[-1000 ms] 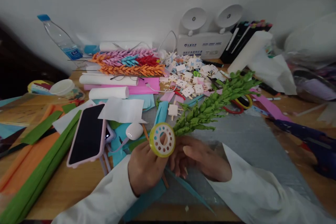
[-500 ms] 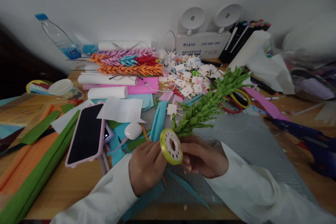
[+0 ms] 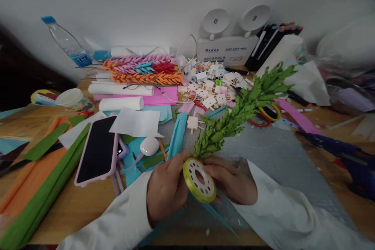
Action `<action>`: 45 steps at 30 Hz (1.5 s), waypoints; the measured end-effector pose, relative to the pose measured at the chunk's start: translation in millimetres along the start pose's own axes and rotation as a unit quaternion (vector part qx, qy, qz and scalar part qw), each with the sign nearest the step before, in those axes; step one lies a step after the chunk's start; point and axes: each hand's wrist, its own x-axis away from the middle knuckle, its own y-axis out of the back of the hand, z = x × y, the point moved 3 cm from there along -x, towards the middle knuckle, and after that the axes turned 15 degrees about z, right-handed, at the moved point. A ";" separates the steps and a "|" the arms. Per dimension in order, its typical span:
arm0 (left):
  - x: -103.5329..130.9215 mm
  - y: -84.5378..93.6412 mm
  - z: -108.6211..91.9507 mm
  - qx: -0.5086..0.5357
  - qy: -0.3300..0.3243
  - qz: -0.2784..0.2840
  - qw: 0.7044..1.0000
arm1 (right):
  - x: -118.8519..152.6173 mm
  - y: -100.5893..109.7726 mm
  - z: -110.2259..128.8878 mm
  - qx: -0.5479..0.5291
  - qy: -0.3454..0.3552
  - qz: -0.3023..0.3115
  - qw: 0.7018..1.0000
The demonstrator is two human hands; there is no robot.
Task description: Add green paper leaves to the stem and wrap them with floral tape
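Note:
A sprig of green crepe-paper leaves (image 3: 231, 119) slants up to the right over the grey mat, its lower stem hidden among my fingers. My left hand (image 3: 166, 185) is closed at the base of the sprig, fingers curled behind a roll of yellow tape (image 3: 200, 181). From the other side, my right hand (image 3: 233, 177) is closed against the roll, its fingertips at the hub and partly hidden behind it. The roll's pale face with round holes is turned towards me. A thin blue paper strip (image 3: 221, 218) lies below my hands.
A phone (image 3: 96, 148) and green crepe paper (image 3: 49, 183) lie at left. Colourful paper spikes (image 3: 146, 77) and small white cards on sticks (image 3: 209, 101) are at the back. Scissors (image 3: 271, 113) and a blue glue gun (image 3: 336, 148) are at right; a water bottle (image 3: 68, 45) stands back left.
The sprig has swung and risen slightly to the right. The tape roll has moved down and right and tilted more towards me; both hands have shifted a little with it.

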 end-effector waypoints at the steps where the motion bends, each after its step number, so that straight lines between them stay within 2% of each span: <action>1: -0.5 0.6 0.2 0.034 0.012 0.013 0.999 | 0.0 -0.1 -0.1 0.003 0.004 0.000 1.000; 3: -1.6 1.3 0.4 0.089 0.029 0.038 0.995 | -0.8 0.0 -0.7 0.009 0.008 0.008 1.000; 6: -3.0 1.2 -0.4 0.113 0.052 0.057 0.991 | -2.3 0.6 -3.4 0.006 -0.001 0.030 1.000; 10: -2.1 -0.2 -3.1 0.096 0.058 0.033 0.993 | 0.8 0.0 -5.0 0.020 -0.015 0.026 0.999; 13: 0.0 -0.3 -3.8 0.065 0.051 -0.007 0.997 | 6.2 -4.7 2.7 0.173 -0.003 0.026 0.985; 16: 1.0 0.6 -3.2 0.047 0.058 -0.029 0.997 | 9.5 -11.4 13.1 0.346 0.015 0.048 0.937; 18: 0.6 1.5 -3.5 0.042 0.063 -0.031 0.997 | 10.1 -13.5 18.1 0.390 0.024 0.053 0.919; 23: -0.2 3.6 -9.3 0.002 0.020 -0.050 0.999 | 10.4 -17.5 25.7 0.424 0.060 0.081 0.900; 28: 1.9 1.9 -11.3 -0.048 -0.016 -0.063 0.997 | 11.5 -19.5 24.9 0.419 0.042 0.076 0.904; 30: 3.2 1.4 -8.6 -0.010 0.005 -0.066 0.998 | 11.4 -19.0 22.6 0.408 0.040 0.071 0.909; 32: 4.0 0.2 -3.5 0.079 0.062 -0.045 0.994 | 11.0 -17.3 20.1 0.397 0.045 0.066 0.914; 34: 4.3 -2.6 2.0 0.221 0.126 -0.009 0.967 | 10.1 -14.5 18.4 0.388 0.046 0.060 0.918; 35: 4.0 -4.6 4.0 0.302 0.149 0.011 0.942 | 9.6 -13.1 18.0 0.384 0.047 0.058 0.920; 37: 2.4 -8.0 6.3 0.448 0.172 0.039 0.876 | 8.4 -10.8 18.8 0.376 0.051 0.056 0.923; 39: 0.0 -10.6 7.9 0.548 0.180 0.056 0.815 | 7.1 -9.4 21.2 0.374 0.056 0.052 0.924; 42: -3.0 -12.3 10.2 0.627 0.173 0.062 0.757 | 5.0 -8.3 25.2 0.380 0.056 0.044 0.922; 45: -4.3 -11.8 12.2 0.654 0.173 0.054 0.735 | 3.2 -7.9 26.8 0.386 0.065 0.060 0.918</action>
